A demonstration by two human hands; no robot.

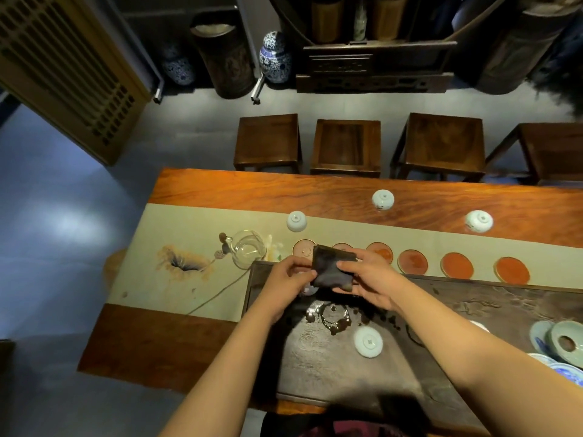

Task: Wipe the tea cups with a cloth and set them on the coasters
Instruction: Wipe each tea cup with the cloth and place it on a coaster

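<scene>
Both hands meet over the far edge of the dark tea tray. My right hand grips a folded dark cloth. My left hand is closed against the cloth's left edge, around a pale tea cup that is mostly hidden. Several round reddish coasters lie in a row on the table runner just beyond the hands, all bare. White cups stand upside down: one on the tray, one on the runner, two on the bare wood.
A glass pitcher stands left of the coasters. Blue-and-white dishes and a lid crowd the tray's right end. A wet ring marks the tray. Wooden stools line the table's far side.
</scene>
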